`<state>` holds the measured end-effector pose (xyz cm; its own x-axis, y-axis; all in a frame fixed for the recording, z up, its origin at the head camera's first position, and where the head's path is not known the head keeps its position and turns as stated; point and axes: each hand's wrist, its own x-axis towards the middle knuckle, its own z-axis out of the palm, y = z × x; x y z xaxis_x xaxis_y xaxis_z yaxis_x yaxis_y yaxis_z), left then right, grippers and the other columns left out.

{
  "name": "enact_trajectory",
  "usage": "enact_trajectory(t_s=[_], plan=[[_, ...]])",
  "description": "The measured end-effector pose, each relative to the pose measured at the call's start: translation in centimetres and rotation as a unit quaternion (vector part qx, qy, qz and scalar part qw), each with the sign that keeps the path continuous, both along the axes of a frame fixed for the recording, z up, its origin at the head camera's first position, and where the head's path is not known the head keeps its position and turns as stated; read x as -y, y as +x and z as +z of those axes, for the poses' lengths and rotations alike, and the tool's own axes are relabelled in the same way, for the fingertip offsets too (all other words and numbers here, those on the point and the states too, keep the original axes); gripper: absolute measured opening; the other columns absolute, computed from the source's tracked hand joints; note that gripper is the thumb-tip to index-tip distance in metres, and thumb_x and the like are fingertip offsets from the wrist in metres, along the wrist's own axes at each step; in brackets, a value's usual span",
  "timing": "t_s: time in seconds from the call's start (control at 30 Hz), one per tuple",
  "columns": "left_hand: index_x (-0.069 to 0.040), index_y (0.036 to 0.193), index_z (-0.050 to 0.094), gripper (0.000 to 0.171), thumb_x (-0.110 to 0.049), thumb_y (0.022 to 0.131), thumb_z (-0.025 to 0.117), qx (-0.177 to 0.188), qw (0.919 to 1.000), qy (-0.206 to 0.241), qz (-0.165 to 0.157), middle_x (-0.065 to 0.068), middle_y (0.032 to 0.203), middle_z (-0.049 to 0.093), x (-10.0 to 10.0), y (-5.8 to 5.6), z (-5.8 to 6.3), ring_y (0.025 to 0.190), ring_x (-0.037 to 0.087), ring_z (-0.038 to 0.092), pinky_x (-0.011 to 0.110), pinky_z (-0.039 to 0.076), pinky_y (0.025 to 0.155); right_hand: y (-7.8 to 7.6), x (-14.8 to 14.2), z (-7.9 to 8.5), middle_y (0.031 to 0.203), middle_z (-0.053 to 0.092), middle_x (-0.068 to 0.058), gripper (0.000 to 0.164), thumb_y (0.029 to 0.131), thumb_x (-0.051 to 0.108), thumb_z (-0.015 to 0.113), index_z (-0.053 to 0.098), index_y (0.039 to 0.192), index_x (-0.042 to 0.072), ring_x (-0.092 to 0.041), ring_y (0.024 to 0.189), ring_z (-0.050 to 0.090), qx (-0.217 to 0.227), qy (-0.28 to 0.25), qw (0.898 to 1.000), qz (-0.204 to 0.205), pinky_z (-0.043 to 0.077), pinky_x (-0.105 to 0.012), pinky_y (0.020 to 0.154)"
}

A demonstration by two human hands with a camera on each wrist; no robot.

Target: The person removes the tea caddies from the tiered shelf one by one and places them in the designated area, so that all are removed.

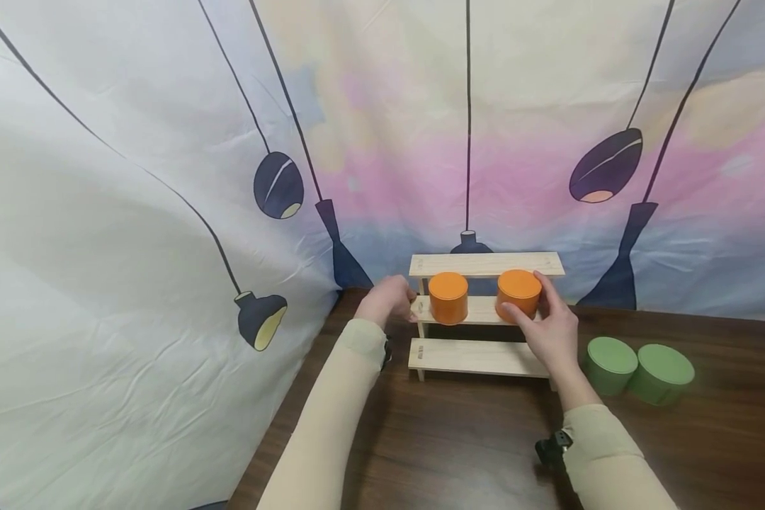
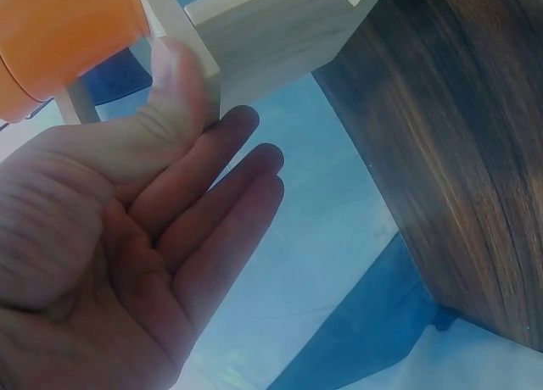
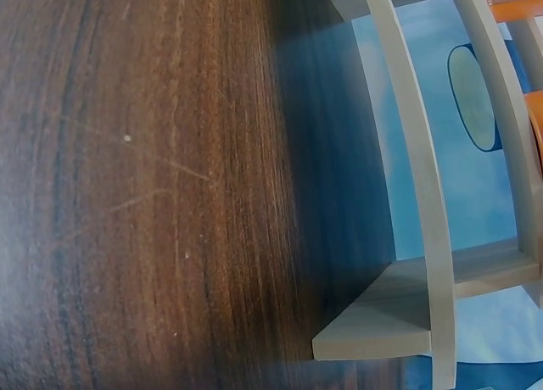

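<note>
A three-step wooden display rack [image 1: 478,358] stands against the backdrop in the head view. On its middle step are two round orange tins [image 1: 448,297]. My right hand [image 1: 553,333] grips the right-hand orange tin [image 1: 518,292], thumb at its front and fingers round its right side. My left hand [image 1: 387,301] pinches the left end of the middle step; the left wrist view shows the thumb [image 2: 174,89] on the board's end, with the other fingers extended below. The right wrist view shows the rack's end [image 3: 416,153], with the right hand out of sight.
Two green tins [image 1: 612,365] [image 1: 661,374] stand side by side on the dark wooden table [image 1: 472,439], right of the rack. A fabric backdrop [image 1: 382,177] printed with hanging lamps rises behind and along the left side.
</note>
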<state>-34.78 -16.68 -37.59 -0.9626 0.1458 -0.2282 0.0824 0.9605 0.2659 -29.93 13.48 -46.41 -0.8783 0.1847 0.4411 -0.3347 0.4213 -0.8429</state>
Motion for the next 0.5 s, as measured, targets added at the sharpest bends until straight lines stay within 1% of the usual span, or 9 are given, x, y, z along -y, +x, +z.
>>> enact_trajectory(t_s=[0.03,0.07,0.1,0.13,0.2,0.3,0.33,0.43,0.5], plan=[[-0.012,0.1,0.082,0.015,-0.02,0.09,0.09,-0.001,1.0,-0.001,0.0,0.002,0.093,0.074,-0.06,0.03,0.03,0.081,0.02,0.055,0.034,0.048,0.077,0.0,0.0,0.04,0.146,0.063,-0.02,0.088,0.09,0.035,0.09,0.045,0.165,0.023,-0.039,0.137,0.06,0.001,0.0,1.0,0.0,0.048,-0.054,0.111],[-0.013,0.094,0.08,0.013,-0.02,0.09,0.09,0.001,1.0,-0.003,0.002,0.0,0.083,0.068,-0.12,0.0,0.08,0.077,0.02,0.052,0.034,0.045,0.074,-0.01,0.01,0.07,0.147,0.063,-0.02,0.088,0.09,0.035,0.09,0.044,0.165,0.023,-0.039,0.138,0.059,0.002,0.0,1.0,0.001,0.048,-0.054,0.112],[-0.013,0.095,0.081,0.013,-0.021,0.09,0.09,0.0,1.0,-0.007,0.003,0.0,0.085,0.069,-0.18,0.03,0.11,0.078,0.019,0.053,0.034,0.046,0.076,-0.01,0.01,0.08,0.147,0.063,-0.02,0.088,0.09,0.036,0.09,0.044,0.165,0.023,-0.039,0.138,0.059,0.003,-0.001,1.0,0.001,0.048,-0.054,0.112],[-0.013,0.092,0.08,0.013,-0.021,0.09,0.09,0.0,0.9999,-0.009,0.006,-0.002,0.079,0.064,-0.23,0.03,0.13,0.076,0.019,0.051,0.034,0.045,0.075,-0.01,0.02,0.09,0.148,0.063,-0.02,0.089,0.09,0.036,0.09,0.044,0.165,0.023,-0.039,0.138,0.059,0.004,-0.002,1.0,0.001,0.047,-0.053,0.112],[-0.013,0.091,0.078,0.015,-0.022,0.09,0.09,0.002,0.9998,-0.018,0.005,-0.002,0.075,0.058,-0.31,-0.09,0.15,0.075,0.018,0.048,0.034,0.043,0.073,0.03,0.04,0.1,0.147,0.063,-0.02,0.089,0.09,0.035,0.09,0.044,0.165,0.022,-0.038,0.138,0.059,0.003,-0.004,1.0,0.002,0.047,-0.053,0.112],[-0.014,0.089,0.076,0.017,-0.023,0.09,0.09,0.006,0.9995,-0.03,0.005,-0.004,0.076,0.056,-0.4,-0.26,0.24,0.073,0.018,0.046,0.033,0.042,0.071,0.07,0.04,0.09,0.147,0.063,-0.021,0.088,0.09,0.034,0.09,0.044,0.165,0.021,-0.038,0.138,0.059,0.001,-0.005,1.0,0.004,0.047,-0.052,0.112],[-0.014,0.082,0.071,0.023,-0.023,0.091,0.09,0.012,0.9994,-0.031,0.001,-0.003,0.072,0.046,-0.42,-0.36,0.29,0.07,0.018,0.039,0.034,0.037,0.068,0.08,0.03,0.1,0.147,0.063,-0.021,0.088,0.09,0.033,0.09,0.044,0.165,0.02,-0.038,0.138,0.059,0.0,-0.005,1.0,0.004,0.047,-0.052,0.112],[-0.016,0.073,0.061,0.035,-0.024,0.09,0.09,0.017,0.9991,-0.038,-0.004,-0.005,0.066,0.036,-0.52,-0.48,0.48,0.065,0.016,0.033,0.033,0.035,0.064,0.07,0.01,0.12,0.147,0.063,-0.021,0.088,0.091,0.034,0.09,0.044,0.165,0.02,-0.038,0.138,0.059,0.0,-0.003,1.0,0.005,0.047,-0.052,0.112],[-0.016,0.068,0.053,0.044,-0.024,0.091,0.09,0.022,0.9989,-0.041,-0.009,-0.004,0.064,0.026,-0.59,-0.55,0.55,0.062,0.016,0.027,0.033,0.031,0.062,0.04,-0.01,0.1,0.148,0.062,-0.021,0.089,0.091,0.035,0.09,0.044,0.165,0.021,-0.038,0.138,0.059,0.002,-0.001,1.0,0.005,0.047,-0.052,0.112]])
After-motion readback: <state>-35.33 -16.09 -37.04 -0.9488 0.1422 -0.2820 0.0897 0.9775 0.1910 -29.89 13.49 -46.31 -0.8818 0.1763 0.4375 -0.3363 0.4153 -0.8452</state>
